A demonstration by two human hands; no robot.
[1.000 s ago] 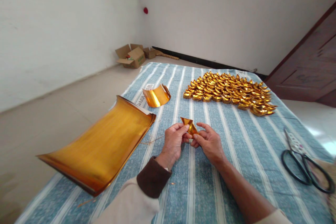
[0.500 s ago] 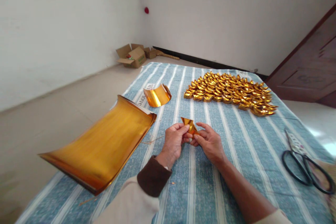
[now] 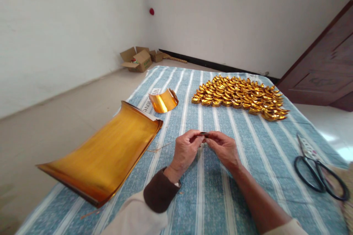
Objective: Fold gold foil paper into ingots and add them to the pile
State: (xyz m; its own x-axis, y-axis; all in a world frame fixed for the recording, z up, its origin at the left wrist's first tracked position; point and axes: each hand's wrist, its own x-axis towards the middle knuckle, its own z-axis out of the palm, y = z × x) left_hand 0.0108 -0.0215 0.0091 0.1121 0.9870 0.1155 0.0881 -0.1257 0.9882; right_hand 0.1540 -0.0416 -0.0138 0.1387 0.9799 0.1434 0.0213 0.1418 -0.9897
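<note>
L hand [image 3: 185,150] & R hand [image 3: 224,148]: both grasping same small paper pc [image 3: 204,133], pinched btwn thumbs & fingers, tips nearly meeting. Pc mostly hidden by fingers, dark edge showing; exact fold can't be told. Position: just above striped cloth [image 3: 190,213], nr table ctr. L cuff [image 3: 161,191] dk brown; R forearm bare.

Beyond, to R: pile of folded gold boats [image 3: 239,97], packed close in rows. Beyond, to L: small curved gold sheets [image 3: 164,102], arched on cloth. L side: lg gold sheets [image 3: 107,150], stacked, ends curling up. Thin string [image 3: 157,149] btwn stack & L hand. Far R: scissors [image 3: 311,157], blk handles, blades slightly apart. Floor, back corner: open cardboard box [image 3: 142,62].
</note>
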